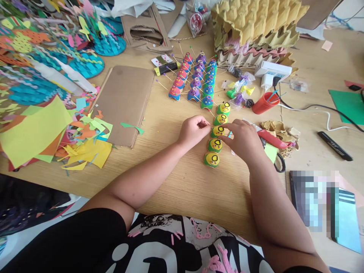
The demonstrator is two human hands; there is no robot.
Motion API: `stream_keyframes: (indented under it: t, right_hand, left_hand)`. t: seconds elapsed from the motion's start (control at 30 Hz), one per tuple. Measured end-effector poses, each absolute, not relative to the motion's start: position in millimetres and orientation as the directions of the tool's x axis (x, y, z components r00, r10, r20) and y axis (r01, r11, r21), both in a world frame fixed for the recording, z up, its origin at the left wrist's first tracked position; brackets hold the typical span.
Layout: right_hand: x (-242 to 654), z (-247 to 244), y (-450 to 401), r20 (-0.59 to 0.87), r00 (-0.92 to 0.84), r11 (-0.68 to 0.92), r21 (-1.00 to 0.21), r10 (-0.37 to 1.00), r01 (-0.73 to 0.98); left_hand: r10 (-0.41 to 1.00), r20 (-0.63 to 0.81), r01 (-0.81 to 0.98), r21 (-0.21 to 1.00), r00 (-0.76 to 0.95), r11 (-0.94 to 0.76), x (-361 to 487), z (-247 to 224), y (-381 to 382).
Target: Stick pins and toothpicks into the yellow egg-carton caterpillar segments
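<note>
Several yellow-and-green egg-carton cups (212,159) with faces and dark rings stand in a row on the wooden table. At the row's left side is my left hand (196,128), its thumb and forefinger pinched together by the middle cup; a thin stick seems to be between the fingertips. My right hand (241,136) bends over the right side of the same cup (217,131), its fingertips close to it or touching it. Whatever its fingers hold is too small to make out. Behind stand rows of red-blue (174,92), purple (193,93) and blue-green cups (207,101) with sticks.
Cardboard (125,102) and paper scraps (34,132) lie left, near two white glue bottles (76,77). Egg trays (253,22) are stacked at the back. To the right are a red cup (265,103), a power strip (273,70), cables and a black marker (334,146).
</note>
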State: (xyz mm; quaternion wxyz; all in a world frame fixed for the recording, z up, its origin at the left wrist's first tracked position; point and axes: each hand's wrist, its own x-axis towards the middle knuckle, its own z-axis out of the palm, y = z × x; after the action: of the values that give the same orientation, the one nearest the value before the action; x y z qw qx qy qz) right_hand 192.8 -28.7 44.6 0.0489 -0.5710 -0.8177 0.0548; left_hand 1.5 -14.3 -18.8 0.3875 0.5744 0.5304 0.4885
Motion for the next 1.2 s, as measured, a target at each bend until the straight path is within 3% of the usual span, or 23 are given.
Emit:
stream_keyframes:
  t: [1.2]
  right_hand:
    - [194.4, 48.3, -30.7, 0.010, -0.362, 0.359, -0.158, 0.932, 0.920]
  left_hand:
    - [0.994, 0.113, 0.227, 0.968, -0.001, -0.110, 1.2, -20.4, -14.7]
